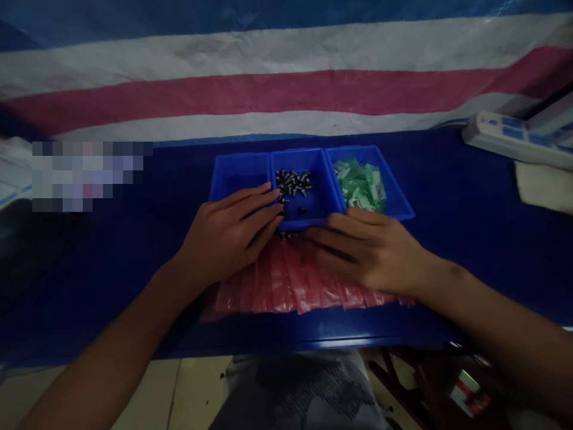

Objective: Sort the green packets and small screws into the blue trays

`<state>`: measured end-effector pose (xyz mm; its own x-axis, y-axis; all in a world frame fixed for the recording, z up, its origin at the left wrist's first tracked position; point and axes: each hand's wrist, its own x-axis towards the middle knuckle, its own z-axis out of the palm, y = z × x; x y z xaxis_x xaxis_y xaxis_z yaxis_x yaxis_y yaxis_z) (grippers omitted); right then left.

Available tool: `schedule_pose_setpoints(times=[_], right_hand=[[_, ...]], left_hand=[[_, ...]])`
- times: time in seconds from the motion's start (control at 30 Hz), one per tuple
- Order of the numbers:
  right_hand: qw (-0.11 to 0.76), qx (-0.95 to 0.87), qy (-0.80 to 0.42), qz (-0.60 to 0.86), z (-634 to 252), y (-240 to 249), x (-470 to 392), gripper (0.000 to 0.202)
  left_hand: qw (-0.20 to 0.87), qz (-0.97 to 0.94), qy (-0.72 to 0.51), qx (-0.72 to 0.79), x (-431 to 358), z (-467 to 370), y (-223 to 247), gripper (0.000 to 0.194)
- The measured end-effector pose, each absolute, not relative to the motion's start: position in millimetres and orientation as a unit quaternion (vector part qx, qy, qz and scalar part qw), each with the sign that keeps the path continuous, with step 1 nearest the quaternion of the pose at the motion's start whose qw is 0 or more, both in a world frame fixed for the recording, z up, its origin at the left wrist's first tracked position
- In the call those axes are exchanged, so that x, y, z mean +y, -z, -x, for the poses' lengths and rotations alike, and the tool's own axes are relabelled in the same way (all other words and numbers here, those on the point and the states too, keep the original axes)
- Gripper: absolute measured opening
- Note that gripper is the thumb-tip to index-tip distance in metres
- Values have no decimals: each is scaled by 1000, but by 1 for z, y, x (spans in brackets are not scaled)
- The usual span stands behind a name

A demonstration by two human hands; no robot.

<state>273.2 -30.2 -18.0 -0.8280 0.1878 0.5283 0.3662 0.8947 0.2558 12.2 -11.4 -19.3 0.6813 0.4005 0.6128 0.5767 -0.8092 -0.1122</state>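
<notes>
Three blue bins stand side by side. The left bin point(242, 156) is partly covered by my left hand point(233, 227), whose fingers stretch over its front edge toward the middle bin. Dark screws point(293, 182) lie in the middle bin point(298, 223). Green and white packets point(360, 185) fill much of the right bin point(396, 203). A row of red plastic bags point(286, 280) lies in front of the bins, with a few screws point(289, 235) at their upper edge. My right hand point(358, 245) is over the bags, fingers bent together beside those screws; its fingertips are blurred.
A white power strip point(514, 134) lies at the back right, with a pale cloth-like item point(544, 185) before it. A striped sheet point(286, 92) hangs behind the blue table point(456, 227). A dark object point(31, 245) is at the left.
</notes>
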Motion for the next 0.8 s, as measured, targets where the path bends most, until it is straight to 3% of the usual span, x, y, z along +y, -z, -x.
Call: schedule_pose_setpoints(times=[0.07,0.17,0.4,0.8], right_hand=[[199,-946,213,144,-270,22,-29,33],[183,-947,222,145,-266,25,-30,35],[210,-946,214,126,-269,26,-33,34],[296,-943,54,144,-271,24,-38,21]], left_hand=[[157,904,300,-260,-10,-13,20,10],[153,904,308,-255,-9,-13,20,10],[156,906,301,-255,-9,-12,19,10],[130,907,297,-270,-11,-11,21,12]])
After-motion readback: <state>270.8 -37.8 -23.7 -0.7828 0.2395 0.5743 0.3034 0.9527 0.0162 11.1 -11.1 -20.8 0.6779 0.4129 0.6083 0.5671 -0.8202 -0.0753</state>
